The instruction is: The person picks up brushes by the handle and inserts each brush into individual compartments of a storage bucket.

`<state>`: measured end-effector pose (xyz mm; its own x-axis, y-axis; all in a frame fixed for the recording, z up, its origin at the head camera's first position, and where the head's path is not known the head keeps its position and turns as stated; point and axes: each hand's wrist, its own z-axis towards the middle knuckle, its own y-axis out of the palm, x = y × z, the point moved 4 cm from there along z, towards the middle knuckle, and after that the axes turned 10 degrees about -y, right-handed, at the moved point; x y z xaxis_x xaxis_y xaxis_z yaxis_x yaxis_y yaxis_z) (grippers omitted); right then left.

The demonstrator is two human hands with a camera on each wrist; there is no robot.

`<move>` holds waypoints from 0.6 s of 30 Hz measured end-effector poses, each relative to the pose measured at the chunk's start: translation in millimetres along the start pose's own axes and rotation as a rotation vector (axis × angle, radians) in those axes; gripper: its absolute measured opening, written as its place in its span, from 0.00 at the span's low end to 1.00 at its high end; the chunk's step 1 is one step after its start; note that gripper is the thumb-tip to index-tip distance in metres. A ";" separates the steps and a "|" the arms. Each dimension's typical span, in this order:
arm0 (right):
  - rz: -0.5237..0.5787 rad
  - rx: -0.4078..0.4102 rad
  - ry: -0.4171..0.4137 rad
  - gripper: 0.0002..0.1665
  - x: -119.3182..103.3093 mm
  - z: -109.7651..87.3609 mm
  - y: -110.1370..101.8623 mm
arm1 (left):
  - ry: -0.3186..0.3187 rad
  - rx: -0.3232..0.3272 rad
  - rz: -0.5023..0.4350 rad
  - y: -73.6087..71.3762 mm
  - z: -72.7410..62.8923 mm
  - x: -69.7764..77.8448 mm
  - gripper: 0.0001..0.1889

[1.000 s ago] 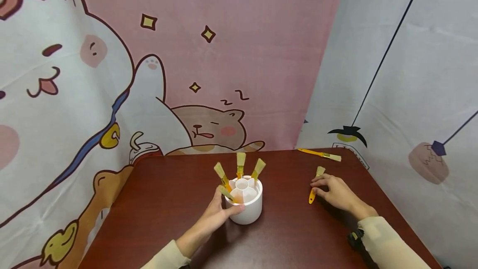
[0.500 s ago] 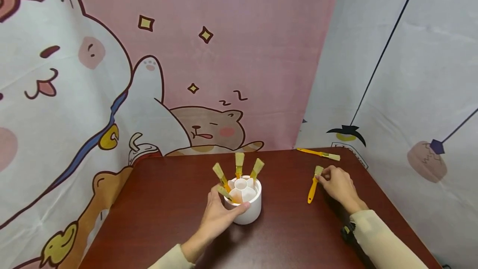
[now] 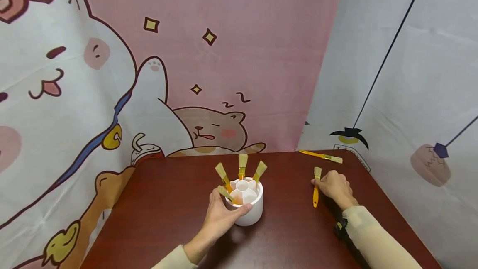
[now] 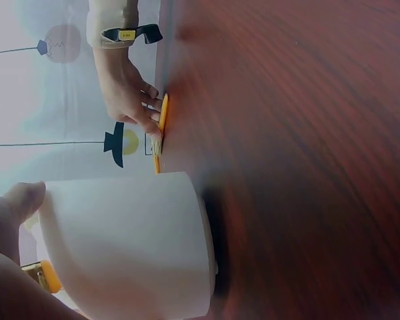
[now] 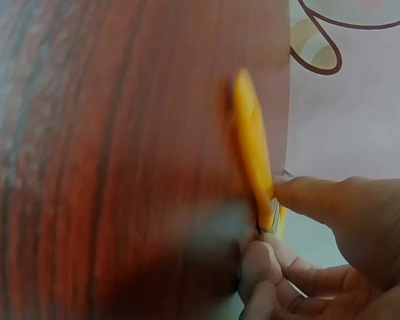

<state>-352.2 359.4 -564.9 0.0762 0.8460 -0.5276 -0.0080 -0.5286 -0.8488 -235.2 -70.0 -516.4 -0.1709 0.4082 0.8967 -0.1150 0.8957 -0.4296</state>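
A white round brush holder (image 3: 254, 210) with several compartments stands upright on the dark red-brown table. Several paintbrushes, among them an upright one (image 3: 243, 164), lean in it bristles up. My left hand (image 3: 220, 221) grips its left side, the thumb at the near rim; in the left wrist view the holder's white wall (image 4: 130, 240) fills the lower left. At the right, my right hand (image 3: 335, 189) pinches a yellow-handled paintbrush (image 3: 315, 198) near its metal collar. The right wrist view shows the thumb on one side of the handle (image 5: 251, 140) and fingertips below.
Another yellow paintbrush (image 3: 317, 154) lies along the table's back edge, beyond my right hand. A cartoon-printed pink cloth (image 3: 261, 74) hangs right behind the table (image 3: 179, 186), and a pale grey cloth (image 3: 403, 94) flanks its right side.
My right hand has shifted slightly and now pinches the paintbrush near its collar; the brush has turned closer to straight up and down in the head view. My left hand stays at the holder.
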 end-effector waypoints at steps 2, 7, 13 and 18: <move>0.001 0.010 -0.023 0.22 -1.2 2.4 -0.5 | -0.002 -0.011 -0.009 -0.9 0.6 -0.6 0.55; -0.020 0.026 -0.079 0.25 -7.7 5.6 -0.3 | -0.002 -0.035 -0.019 -3.3 2.4 -0.4 0.55; -0.024 0.025 -0.082 0.21 -12.1 5.9 1.7 | -0.006 -0.067 -0.030 -5.6 3.4 -0.9 0.56; -0.028 0.048 -0.086 0.22 -14.8 5.0 2.1 | -0.007 -0.082 -0.037 -7.3 4.2 -1.4 0.56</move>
<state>-358.3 346.0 -559.1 -0.0086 0.8641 -0.5032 -0.0548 -0.5028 -0.8626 -238.2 -77.8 -515.0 -0.1752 0.3733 0.9110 -0.0414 0.9217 -0.3856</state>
